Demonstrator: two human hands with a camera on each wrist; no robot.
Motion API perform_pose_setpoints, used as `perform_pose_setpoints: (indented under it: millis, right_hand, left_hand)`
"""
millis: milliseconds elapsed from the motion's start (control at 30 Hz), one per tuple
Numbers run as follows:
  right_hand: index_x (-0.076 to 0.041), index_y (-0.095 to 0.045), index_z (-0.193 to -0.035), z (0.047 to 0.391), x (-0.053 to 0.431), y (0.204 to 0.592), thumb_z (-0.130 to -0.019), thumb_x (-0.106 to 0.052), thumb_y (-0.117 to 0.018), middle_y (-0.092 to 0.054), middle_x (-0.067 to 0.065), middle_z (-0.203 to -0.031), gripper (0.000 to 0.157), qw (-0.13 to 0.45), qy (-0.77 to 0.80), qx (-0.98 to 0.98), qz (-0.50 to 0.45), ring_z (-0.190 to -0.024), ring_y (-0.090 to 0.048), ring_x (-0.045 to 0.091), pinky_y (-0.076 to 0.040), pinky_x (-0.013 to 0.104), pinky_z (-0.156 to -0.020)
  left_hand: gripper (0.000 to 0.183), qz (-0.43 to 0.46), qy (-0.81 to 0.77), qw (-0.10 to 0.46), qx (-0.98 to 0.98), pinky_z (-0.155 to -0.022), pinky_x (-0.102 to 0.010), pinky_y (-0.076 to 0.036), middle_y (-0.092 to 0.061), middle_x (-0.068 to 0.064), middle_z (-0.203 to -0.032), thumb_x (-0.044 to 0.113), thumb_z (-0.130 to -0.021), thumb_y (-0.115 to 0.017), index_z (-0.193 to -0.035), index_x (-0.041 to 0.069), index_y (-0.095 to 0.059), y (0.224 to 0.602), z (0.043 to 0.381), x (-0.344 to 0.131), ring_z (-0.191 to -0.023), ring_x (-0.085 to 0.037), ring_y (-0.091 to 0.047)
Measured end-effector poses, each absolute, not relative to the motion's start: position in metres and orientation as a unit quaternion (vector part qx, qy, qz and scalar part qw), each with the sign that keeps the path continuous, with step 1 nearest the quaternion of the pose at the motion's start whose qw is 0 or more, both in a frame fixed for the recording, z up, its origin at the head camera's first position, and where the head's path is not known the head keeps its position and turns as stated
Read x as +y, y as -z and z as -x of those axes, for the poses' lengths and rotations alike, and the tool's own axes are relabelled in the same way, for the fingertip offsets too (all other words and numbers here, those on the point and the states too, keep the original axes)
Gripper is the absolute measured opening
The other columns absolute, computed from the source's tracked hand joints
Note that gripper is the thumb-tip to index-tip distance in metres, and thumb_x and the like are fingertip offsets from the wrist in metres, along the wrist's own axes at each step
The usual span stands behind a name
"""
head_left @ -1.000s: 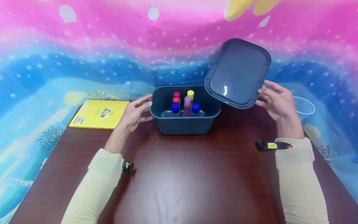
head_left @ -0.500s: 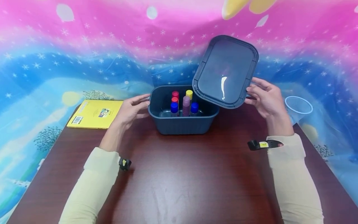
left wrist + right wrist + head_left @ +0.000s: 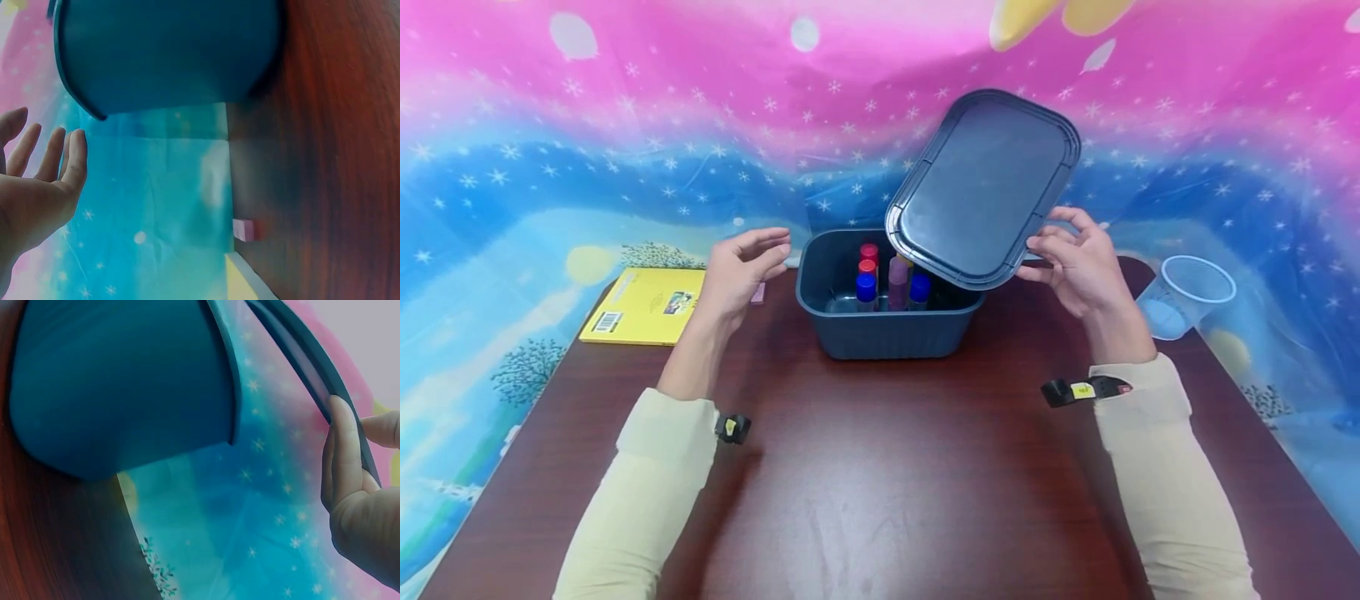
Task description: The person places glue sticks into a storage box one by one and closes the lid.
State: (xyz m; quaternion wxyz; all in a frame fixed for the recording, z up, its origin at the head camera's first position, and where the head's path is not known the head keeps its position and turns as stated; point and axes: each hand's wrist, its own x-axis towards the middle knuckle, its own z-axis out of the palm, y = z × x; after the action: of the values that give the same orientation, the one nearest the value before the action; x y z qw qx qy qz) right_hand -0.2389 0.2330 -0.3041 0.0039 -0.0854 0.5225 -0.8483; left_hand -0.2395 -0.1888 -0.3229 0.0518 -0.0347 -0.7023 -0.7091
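Note:
A dark blue-grey plastic box (image 3: 891, 335) stands upright on the table. Inside it stand several capped tubes, among them a blue-capped tube (image 3: 866, 287), a red-capped tube (image 3: 868, 252) and a purple tube (image 3: 898, 279). My right hand (image 3: 1082, 262) pinches the box's lid (image 3: 988, 192) by its lower right edge, thumb on one face and fingers on the other in the right wrist view. Tilted up, the lid overlaps the box's right part in the head view and hides some tubes. My left hand (image 3: 737, 271) is off the rim to the left, fingers loosely bent, holding nothing.
A yellow book (image 3: 640, 308) lies at the table's back left, partly behind my left forearm. Near it is a small pink block (image 3: 758, 293). A pale blue mesh cup (image 3: 1187, 292) is at the right table edge. A patterned cloth (image 3: 700, 150) hangs behind the table.
My right hand has carried the lid leftward over the box, covering the yellow-capped tube more. My left hand has come off the box's left rim and risen, uncovering the pink block.

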Motion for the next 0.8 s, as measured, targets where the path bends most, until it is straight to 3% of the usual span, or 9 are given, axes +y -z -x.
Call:
perform_pose_setpoints:
  millis: [233, 467, 800]
  right_hand:
    - [-0.009, -0.038, -0.12, 0.238, 0.215, 0.308, -0.097, 0.011, -0.055, -0.064, 0.009, -0.096, 0.035, 0.02, 0.837, 0.539, 0.093, -0.083, -0.064, 0.018, -0.063, 0.04, -0.067]
    - [-0.011, -0.037, -0.123, 0.237, 0.196, 0.308, -0.097, 0.011, -0.055, -0.065, 0.01, -0.104, 0.038, 0.037, 0.828, 0.549, 0.107, -0.087, -0.066, 0.019, -0.063, 0.041, -0.07]
    - [-0.011, -0.036, -0.125, 0.235, 0.178, 0.307, -0.096, 0.011, -0.055, -0.063, 0.011, -0.104, 0.041, 0.064, 0.819, 0.562, 0.097, -0.083, -0.06, 0.019, -0.063, 0.041, -0.069]
  left_hand:
    - [0.039, 0.056, 0.721, 0.022, -0.69, -0.092, -0.036, -0.057, -0.059, -0.024, -0.134, 0.009, -0.095, -0.072, -0.132, -0.001, -0.065, 0.316, 0.239, -0.171, -0.118, -0.038, -0.061]
    - [0.036, 0.06, 0.742, 0.005, -0.668, -0.087, -0.036, -0.059, -0.061, -0.022, -0.13, 0.01, -0.096, -0.072, -0.13, 0.003, -0.067, 0.305, 0.24, -0.156, -0.106, -0.029, -0.066]
    - [0.033, 0.041, 0.799, -0.032, -0.6, -0.086, -0.045, -0.059, -0.064, -0.016, -0.12, 0.003, -0.098, -0.066, -0.131, 0.001, -0.063, 0.305, 0.246, -0.137, -0.097, -0.025, -0.07]
